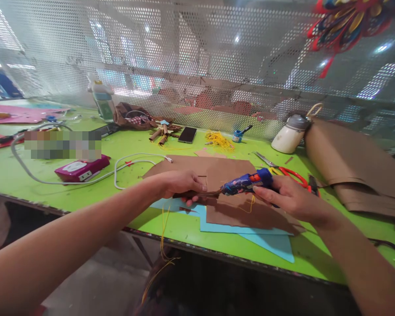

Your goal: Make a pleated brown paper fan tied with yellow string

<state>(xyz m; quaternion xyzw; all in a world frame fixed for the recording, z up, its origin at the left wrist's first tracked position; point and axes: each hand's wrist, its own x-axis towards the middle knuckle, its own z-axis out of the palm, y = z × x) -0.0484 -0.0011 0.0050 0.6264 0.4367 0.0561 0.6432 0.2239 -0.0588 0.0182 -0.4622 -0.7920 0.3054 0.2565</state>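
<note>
My right hand (291, 197) is wrapped round a blue hot glue gun (242, 184) with a paint-smeared barrel. Its nozzle points left and meets, or nearly meets, the tip of a narrow brown paper piece (212, 194). That piece is pinched in my left hand (182, 183), over the front part of the table. Yellow strings (163, 230) hang down past the table edge below my left hand. Beneath both hands lie brown paper sheets (230, 169) on light blue paper (270, 245). Red-handled scissors (294, 173) rest behind my right hand, partly hidden by it.
A magenta power strip (82, 169) and white cable (134, 156) lie left. Behind are paper rolls (163, 136), a phone (187, 134), yellow string (220, 141), a small blue jar (237, 136) and a white bottle (288, 136). Folded brown paper (352, 162) stands right, before perforated metal (197, 57).
</note>
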